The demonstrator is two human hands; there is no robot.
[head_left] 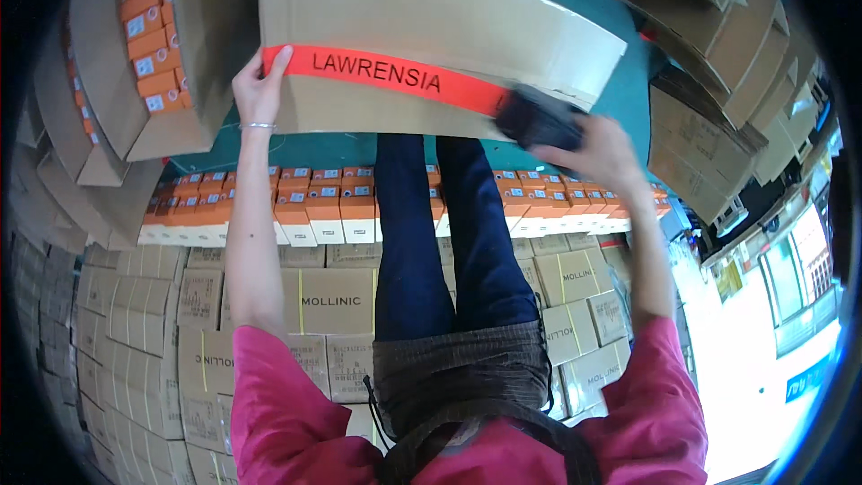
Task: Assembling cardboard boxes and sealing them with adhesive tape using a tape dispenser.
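A large tan cardboard carton [377, 13] lies in front of me on a green surface. A strip of bright red printed tape [386, 72] runs across its near part. At the strip's left end my left hand [260, 88] is closed, the thumb on the tape and the fingers partly hidden at the carton's edge. My right hand [603, 151] grips a dark tape dispenser [539, 119] at the strip's other end. The dispenser is slightly blurred, and the tape leads up to it.
Rows of orange-and-white small boxes [341, 207] line the area below the green surface [332, 145]. An open carton of orange boxes [153, 31] stands at the left. Flattened cardboard [709, 144] leans at the right. Many strapped cartons [332, 301] are stacked below.
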